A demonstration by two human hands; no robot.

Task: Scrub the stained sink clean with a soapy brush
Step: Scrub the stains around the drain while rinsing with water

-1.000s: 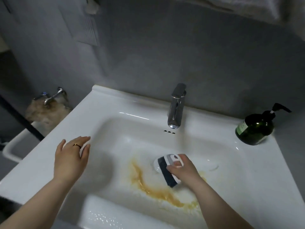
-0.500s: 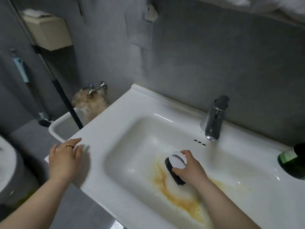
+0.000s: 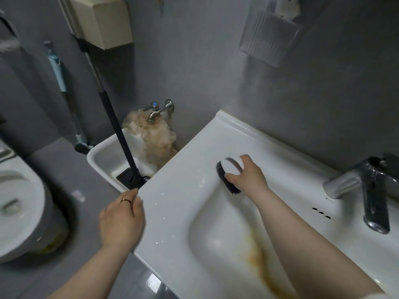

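While right hand (image 3: 248,176) grips brush (image 3: 231,167) on sink rim (image 3: 172,203), left hand (image 3: 121,219) rests relaxed near mop (image 3: 129,177)

Stained white sink (image 3: 172,212), right hand (image 3: 248,180) gripping brush (image 3: 232,167) at basin's edge, left hand (image 3: 121,221) resting on sink's corner

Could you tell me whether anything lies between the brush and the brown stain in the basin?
Nothing visible does. The right hand grips the brush on the far slope of the sink; only bare white surface lies between it and the stain, which the forearm partly covers.
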